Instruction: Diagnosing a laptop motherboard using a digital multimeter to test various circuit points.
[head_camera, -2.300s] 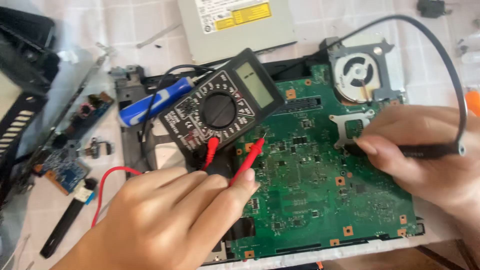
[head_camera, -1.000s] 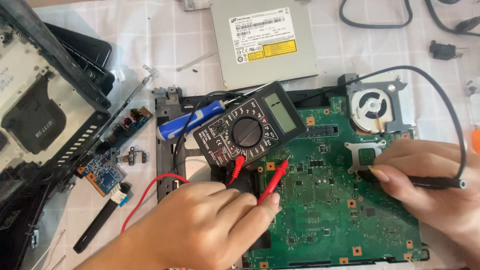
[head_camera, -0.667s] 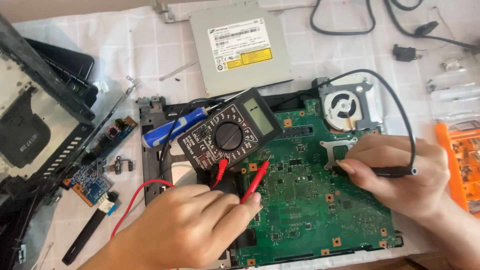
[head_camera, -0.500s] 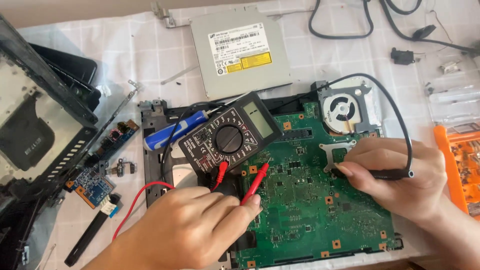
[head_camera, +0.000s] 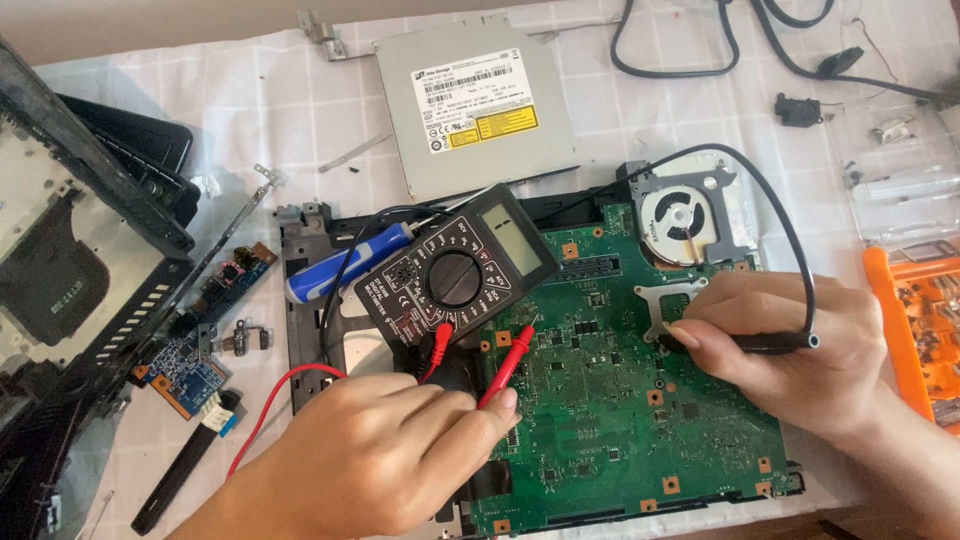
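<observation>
A green laptop motherboard (head_camera: 600, 400) lies in front of me on a checked cloth. A black multimeter (head_camera: 455, 280) rests on its upper left corner, tilted. My left hand (head_camera: 380, 460) pinches the red test probe (head_camera: 508, 365), whose tip touches the board just below the meter. My right hand (head_camera: 790, 350) grips the black test probe (head_camera: 770, 343) with its tip pressed near the metal bracket (head_camera: 665, 300) on the board. The black lead (head_camera: 770, 190) loops up over the cooling fan (head_camera: 685, 220) and back to the meter.
A silver optical drive (head_camera: 475, 110) lies above the board. A blue-handled screwdriver (head_camera: 340, 268) sits left of the meter. Dismantled laptop casing (head_camera: 80, 240) and small circuit boards (head_camera: 190, 370) fill the left side. An orange parts tray (head_camera: 920, 320) stands at right; cables (head_camera: 700, 50) run along the top.
The view has shifted and pulled back, so more of the table's top and right now shows. Both hands keep their probes on the board in about the same spots.
</observation>
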